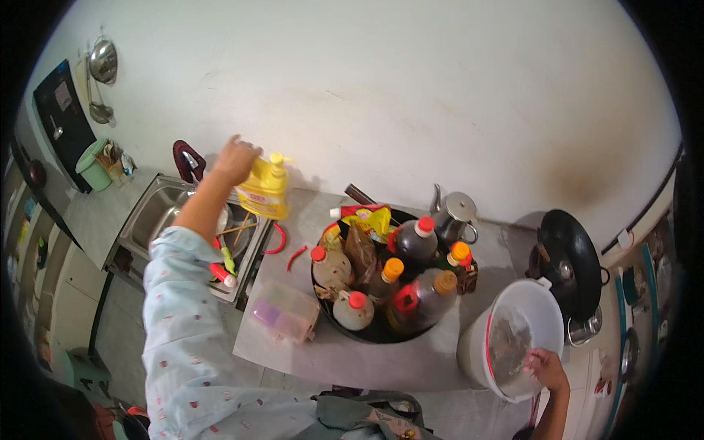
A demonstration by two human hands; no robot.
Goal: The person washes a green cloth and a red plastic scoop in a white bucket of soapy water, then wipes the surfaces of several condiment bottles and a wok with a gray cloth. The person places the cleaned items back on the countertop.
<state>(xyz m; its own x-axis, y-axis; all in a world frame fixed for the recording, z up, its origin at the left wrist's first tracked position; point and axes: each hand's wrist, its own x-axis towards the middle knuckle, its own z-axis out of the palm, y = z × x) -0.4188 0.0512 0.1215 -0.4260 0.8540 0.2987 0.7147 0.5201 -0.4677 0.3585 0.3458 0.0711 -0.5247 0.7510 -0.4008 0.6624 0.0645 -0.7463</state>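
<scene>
My left hand (236, 159) is at the handle side of a yellow pump-top jug (265, 192), at the right edge of the sink; whether its fingers close on the handle is hidden. Over the near rim of a white plastic bucket (478, 344) reaches my right hand (544, 369), its bent fingers apart and nothing visible in them. Inside the bucket is greyish, cloudy content (509, 344), too unclear to name. Between my hands stands a wide black pan (379, 336) crowded with bottles, among them a dark bottle with a red cap (415, 242), and packets.
A steel sink (151, 212) lies left, with a red-handled tool (221, 274) and sticks over a bowl. Red curved pieces (297, 258) and a clear lidded box (286, 312) lie on the grey counter. A steel kettle (456, 214) stands behind; a black wok (575, 264) leans right.
</scene>
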